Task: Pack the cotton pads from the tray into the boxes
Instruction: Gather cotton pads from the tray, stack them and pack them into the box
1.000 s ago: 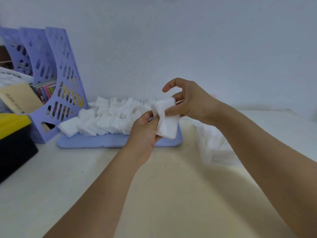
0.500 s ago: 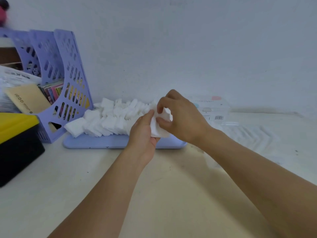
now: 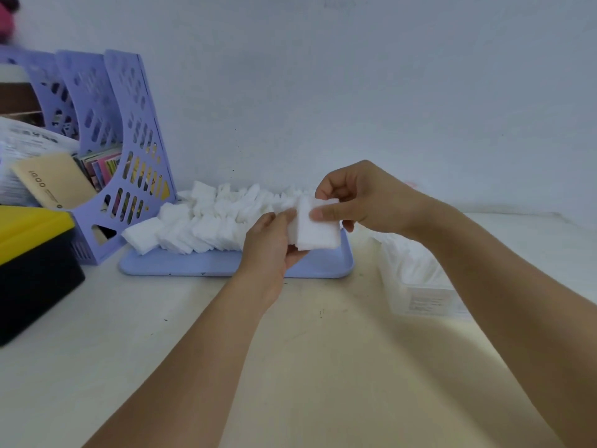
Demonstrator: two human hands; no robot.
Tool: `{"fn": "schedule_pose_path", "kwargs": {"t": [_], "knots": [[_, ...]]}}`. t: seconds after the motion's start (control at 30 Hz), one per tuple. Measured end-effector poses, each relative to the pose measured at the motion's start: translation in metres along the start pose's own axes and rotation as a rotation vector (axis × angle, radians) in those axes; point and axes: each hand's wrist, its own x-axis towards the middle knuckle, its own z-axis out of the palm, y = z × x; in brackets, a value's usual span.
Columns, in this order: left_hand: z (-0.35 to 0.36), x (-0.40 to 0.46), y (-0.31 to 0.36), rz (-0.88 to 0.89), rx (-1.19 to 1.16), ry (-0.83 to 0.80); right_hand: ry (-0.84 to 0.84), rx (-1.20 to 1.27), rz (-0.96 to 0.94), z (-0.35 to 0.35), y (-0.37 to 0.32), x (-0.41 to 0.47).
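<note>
Both hands, the left hand (image 3: 269,244) and right hand (image 3: 361,197), pinch a stack of cotton pads (image 3: 315,226) above the tray (image 3: 206,265).

Both hands meet over the lilac tray's (image 3: 206,265) right end, the left hand (image 3: 271,244) and right hand (image 3: 361,198) pinching one small stack of cotton pads (image 3: 318,229). Loose pads (image 3: 206,221) heap toward ten o'clock; a clear box (image 3: 423,295) sits at three o'clock.

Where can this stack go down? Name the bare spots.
Bare: the table between both forearms, and the tray front strip. Crowded: tray's back under cotton pads, the box on the right, file rack on the left.
</note>
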Motion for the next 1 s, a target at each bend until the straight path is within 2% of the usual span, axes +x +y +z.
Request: {"fn": "schedule_pose_path", "kwargs": {"t": [0.07, 0.2, 0.5, 0.63, 0.7, 0.73, 0.8, 0.87, 0.9, 0.93, 1.0], "knots": [[0.001, -0.004, 0.000, 0.028, 0.108, -0.055, 0.018, -0.032, -0.048, 0.000, 0.001, 0.001], [0.004, -0.012, 0.001, 0.013, 0.177, -0.155, 0.108, -0.191, -0.100, 0.002, 0.010, 0.005], [0.011, -0.012, 0.003, -0.063, 0.056, -0.167, 0.240, -0.380, -0.139, 0.024, 0.017, 0.004], [0.010, -0.012, 0.001, -0.016, 0.062, -0.245, -0.025, -0.129, 0.041, 0.031, 0.004, -0.004], [0.008, -0.008, 0.001, 0.026, 0.147, -0.249, -0.027, 0.045, 0.124, 0.029, -0.004, -0.006], [0.006, -0.007, 0.001, 0.066, 0.223, -0.245, -0.003, 0.072, 0.150, 0.027, -0.005, -0.006], [0.003, -0.006, 0.000, 0.155, 0.371, -0.268, -0.010, -0.029, 0.162, 0.025, -0.006, -0.005], [0.003, -0.007, -0.001, 0.203, 0.481, -0.335, -0.109, -0.101, 0.174, 0.028, -0.008, -0.008], [0.003, -0.007, -0.001, 0.221, 0.509, -0.353, -0.132, -0.048, 0.157, 0.029, -0.008, -0.008], [0.002, -0.005, 0.000, 0.245, 0.508, -0.322, -0.099, 0.059, 0.153, 0.029, -0.009, -0.007], [-0.003, 0.005, 0.007, 0.280, 0.387, -0.097, 0.127, 0.254, 0.203, 0.029, -0.011, -0.001]]}}
